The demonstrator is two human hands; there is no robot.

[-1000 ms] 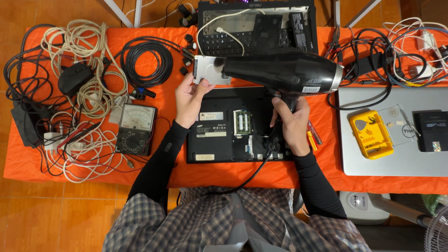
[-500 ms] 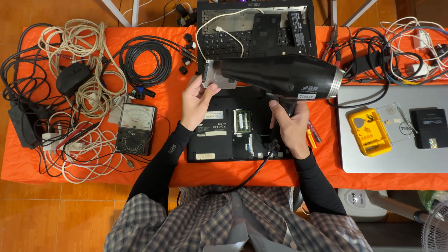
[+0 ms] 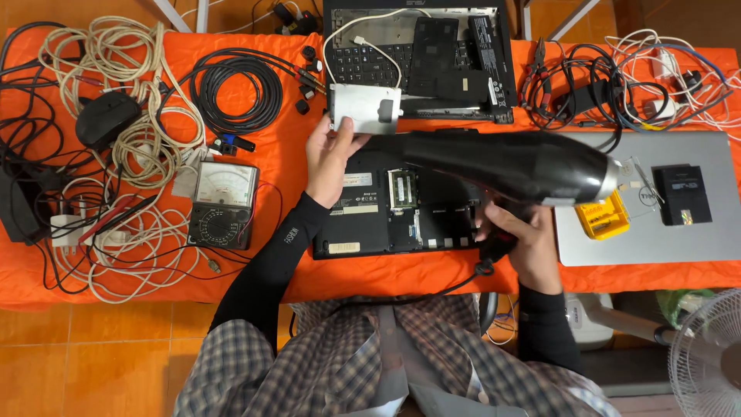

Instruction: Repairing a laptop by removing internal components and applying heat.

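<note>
Your right hand point(image 3: 519, 235) stays clamped on the handle of the black blower point(image 3: 509, 164), whose barrel has swung lower across the opened black laptop base point(image 3: 401, 208). Your left hand point(image 3: 330, 158) has lifted the grey metal plate point(image 3: 366, 110) up past the laptop's far edge, pinched at its corner. White rectangular labels sit on the base's left; a yellow case point(image 3: 602, 218), perhaps screwdriver bits, lies on the silver laptop point(image 3: 695, 232).
</note>
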